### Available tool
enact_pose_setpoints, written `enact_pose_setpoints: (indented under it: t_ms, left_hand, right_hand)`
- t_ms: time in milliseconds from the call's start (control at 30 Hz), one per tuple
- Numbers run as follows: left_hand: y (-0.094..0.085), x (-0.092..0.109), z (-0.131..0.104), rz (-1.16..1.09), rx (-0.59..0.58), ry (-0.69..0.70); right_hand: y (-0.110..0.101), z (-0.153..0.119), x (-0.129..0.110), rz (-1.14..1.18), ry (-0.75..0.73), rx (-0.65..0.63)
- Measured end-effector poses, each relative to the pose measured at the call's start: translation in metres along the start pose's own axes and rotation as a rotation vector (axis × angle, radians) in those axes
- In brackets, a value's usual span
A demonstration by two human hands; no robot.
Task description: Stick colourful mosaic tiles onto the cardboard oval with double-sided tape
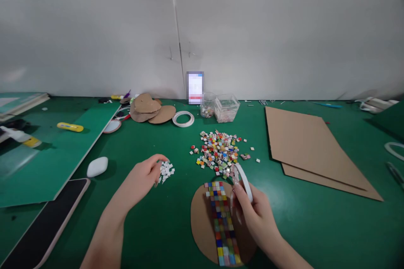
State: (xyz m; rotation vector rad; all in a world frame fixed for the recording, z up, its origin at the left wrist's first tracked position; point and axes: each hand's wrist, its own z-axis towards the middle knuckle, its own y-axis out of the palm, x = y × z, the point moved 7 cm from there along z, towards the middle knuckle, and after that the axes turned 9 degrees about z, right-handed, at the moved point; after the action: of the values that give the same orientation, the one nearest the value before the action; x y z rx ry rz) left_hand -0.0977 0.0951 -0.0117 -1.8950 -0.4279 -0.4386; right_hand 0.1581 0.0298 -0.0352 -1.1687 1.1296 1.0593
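Observation:
My left hand (148,172) rests at a small pile of white pieces (166,171), its fingers curled against the pile's left side; whether it pinches a piece is hidden. In my right hand (252,208) is a white ring (244,180), possibly a tape roll, held on edge over the cardboard disc's right part. Rows of coloured square tiles (222,222) run down the middle of the round cardboard disc (202,227). Just beyond the disc lies a heap of loose mixed tiles (219,151).
Cardboard sheets (303,143) lie at right. At the back stand a clear tub (227,108), a clear cup (207,106) and an upright screen (195,88). Cardboard discs (145,109) and a white coil (183,119) are back left. A phone (50,222) and white case (97,167) lie left.

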Motion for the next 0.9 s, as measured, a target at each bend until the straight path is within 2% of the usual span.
enact_pose_setpoints:
  t_ms: [300, 500, 633, 700, 800, 900]
  left_hand:
    - [-0.002, 0.005, 0.0, -0.119, 0.018, 0.042]
    - [-0.013, 0.015, -0.001, -0.126, 0.25, 0.07]
    - [-0.026, 0.014, -0.003, -0.079, 0.416, 0.063]
    - [-0.032, 0.014, -0.003, -0.089, 0.454, 0.063]
    - [-0.032, 0.019, -0.005, -0.184, 0.442, 0.064]
    - [-0.01, 0.039, -0.008, -0.324, 0.257, 0.13]
  right_hand:
    - [0.006, -0.002, 0.004, 0.007, 0.041, -0.047]
    - [0.004, -0.002, -0.004, -0.006, -0.056, -0.022]
    - [0.003, -0.001, -0.007, -0.014, -0.087, -0.014]
    - [0.003, 0.0, -0.008, -0.023, -0.098, -0.006]
    - [0.003, 0.0, -0.009, -0.02, -0.098, -0.009]
    - [0.003, -0.002, -0.007, -0.01, -0.096, 0.0]
